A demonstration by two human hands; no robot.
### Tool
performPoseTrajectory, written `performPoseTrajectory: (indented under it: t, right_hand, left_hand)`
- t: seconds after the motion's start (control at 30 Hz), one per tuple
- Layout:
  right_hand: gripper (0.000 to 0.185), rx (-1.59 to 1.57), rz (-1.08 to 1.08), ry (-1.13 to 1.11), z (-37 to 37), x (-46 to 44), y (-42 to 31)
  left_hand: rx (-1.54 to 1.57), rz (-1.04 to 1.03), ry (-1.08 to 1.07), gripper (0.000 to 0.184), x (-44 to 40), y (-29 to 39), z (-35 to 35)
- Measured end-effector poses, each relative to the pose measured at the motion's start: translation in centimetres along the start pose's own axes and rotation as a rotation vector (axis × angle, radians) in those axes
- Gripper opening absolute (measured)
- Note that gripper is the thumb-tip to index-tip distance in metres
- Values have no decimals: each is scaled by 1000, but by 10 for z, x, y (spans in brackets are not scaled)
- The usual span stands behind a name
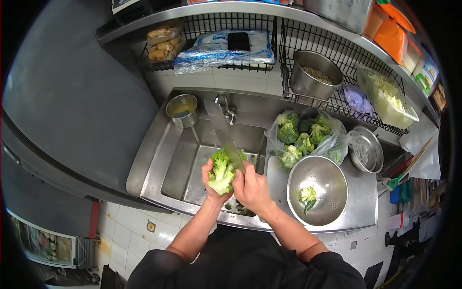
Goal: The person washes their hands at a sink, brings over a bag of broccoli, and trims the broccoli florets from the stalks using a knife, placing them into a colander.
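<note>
The steel sink (202,138) fills the middle of the frame, its worktop (363,200) running to the lower right, where a wide colander (333,188) sits below a clear plastic bag (354,141) of broccoli. Over the sink, at the centre, the right hand (253,190) is wrapped round the knife (219,126), whose handle it hides; the long blade points to the upper left, probably stiff, and slippery if wet, so the handle is the place to grip. Just beside it, the left hand (208,177) curls around a broccoli piece (221,169), cupping it from the left and below. It should be light, firm in the stem but crumbly at the florets, best held by the pale stem, fingertips clear of the edge. A smaller cut piece (308,197) lies in the colander.
</note>
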State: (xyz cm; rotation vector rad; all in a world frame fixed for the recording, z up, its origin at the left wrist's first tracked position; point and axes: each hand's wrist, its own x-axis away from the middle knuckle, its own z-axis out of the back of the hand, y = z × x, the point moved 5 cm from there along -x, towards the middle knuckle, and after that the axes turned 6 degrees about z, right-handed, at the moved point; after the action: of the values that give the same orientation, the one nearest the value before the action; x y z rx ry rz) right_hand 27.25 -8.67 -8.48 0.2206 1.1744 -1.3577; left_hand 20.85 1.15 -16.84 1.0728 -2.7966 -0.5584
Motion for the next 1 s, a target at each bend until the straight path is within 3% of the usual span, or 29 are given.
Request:
performPoseTrajectory:
  t: [0.33,0.43,0.57,0.67,0.7,0.77,0.87,1.0]
  right_hand:
    - [23,8,10,13,-4,-12,2]
    - [19,96,48,76,5,-11,8]
    - [20,-26,-138,117,27,-6,26]
    - [24,-26,24,-47,33,-3,-1]
    - [24,-25,23,-47,39,-9,-13]
    - [25,-86,233,90,55,-18,-45]
    - [30,-113,244,57,55,-20,-48]
    - [31,38,179,-137,16,-8,-16]
  left_hand:
    - [-41,-43,-20,58,-11,5,9]
    - [98,-110,6,56,-12,18,-4]
    - [-70,12,-89,62,-17,47,-2]
    - [-186,140,-78,73,-27,55,13]
    - [-223,183,-29,78,-31,54,19]
    - [-222,193,-24,83,-41,53,26]
    - [-226,370,-46,81,-47,45,28]
    - [-463,287,69,74,-38,40,-2]
